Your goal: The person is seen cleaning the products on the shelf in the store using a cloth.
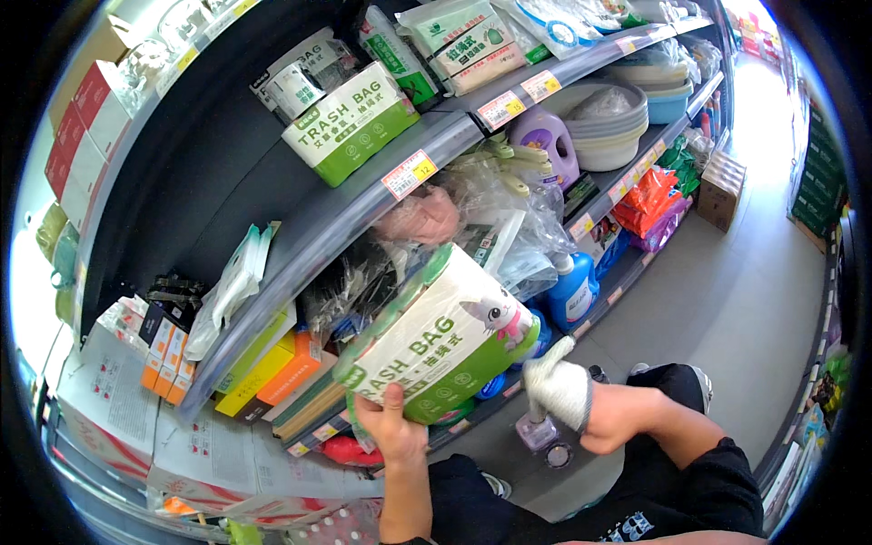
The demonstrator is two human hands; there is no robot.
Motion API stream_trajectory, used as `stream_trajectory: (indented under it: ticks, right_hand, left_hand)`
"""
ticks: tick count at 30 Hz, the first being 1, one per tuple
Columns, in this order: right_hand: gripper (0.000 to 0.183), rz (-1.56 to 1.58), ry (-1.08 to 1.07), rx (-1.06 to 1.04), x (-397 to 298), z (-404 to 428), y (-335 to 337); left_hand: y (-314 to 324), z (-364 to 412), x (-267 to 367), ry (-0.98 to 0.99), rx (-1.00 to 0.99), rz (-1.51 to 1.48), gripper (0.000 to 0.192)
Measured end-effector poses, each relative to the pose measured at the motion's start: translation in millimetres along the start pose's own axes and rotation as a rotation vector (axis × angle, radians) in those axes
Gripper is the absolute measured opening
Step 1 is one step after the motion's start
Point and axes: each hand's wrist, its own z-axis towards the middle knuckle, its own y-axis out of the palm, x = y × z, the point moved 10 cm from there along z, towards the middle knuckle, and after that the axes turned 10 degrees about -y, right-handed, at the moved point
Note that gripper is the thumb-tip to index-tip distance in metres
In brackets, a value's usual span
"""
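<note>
My bare left hand (395, 429) grips the lower left end of a green and white plastic-wrapped trash bag pack (443, 340) printed with a cartoon cat. The pack is tilted in front of the lower shelves. My right hand (558, 395) wears a white knit glove and is just past the pack's lower right corner. One gloved finger points up and another points down; the palm side is hidden. Below the glove appears a clear purple object (537, 432); whether the hand touches it is unclear. A similar trash bag pack (351, 122) stands on the shelf above.
The dark shelf (272, 231) carries price tags (409, 174) along its edge. Plastic basins (606, 126), a purple detergent bottle (545, 146) and a blue bottle (573, 289) fill the lower levels. Cartons (204, 456) lie at left. A cardboard box (722, 187) stands on the aisle floor (708, 293).
</note>
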Motion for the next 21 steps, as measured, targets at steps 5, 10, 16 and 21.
stream_trajectory:
  ticks: [5,10,16,21]
  right_hand:
    - [0.078,-0.218,-0.007,-0.228,-6.1,15.0,43.4]
    - [0.059,-0.051,0.108,-0.176,23.6,26.5,34.5]
    - [0.042,-0.464,0.176,0.128,41.7,18.7,32.1]
    - [0.049,-0.576,0.364,0.101,58.5,26.7,58.4]
  left_hand:
    - [-5.7,-22.6,-73.5,-0.259,0.132,-0.231,0.047]
    - [-6.7,-38.9,-120.9,-0.441,0.110,-0.189,0.051]
    - [26.7,-51.1,-135.8,-0.564,-0.086,-0.269,0.059]
    - [35.1,-69.9,-167.6,-0.711,-0.165,-0.320,0.066]
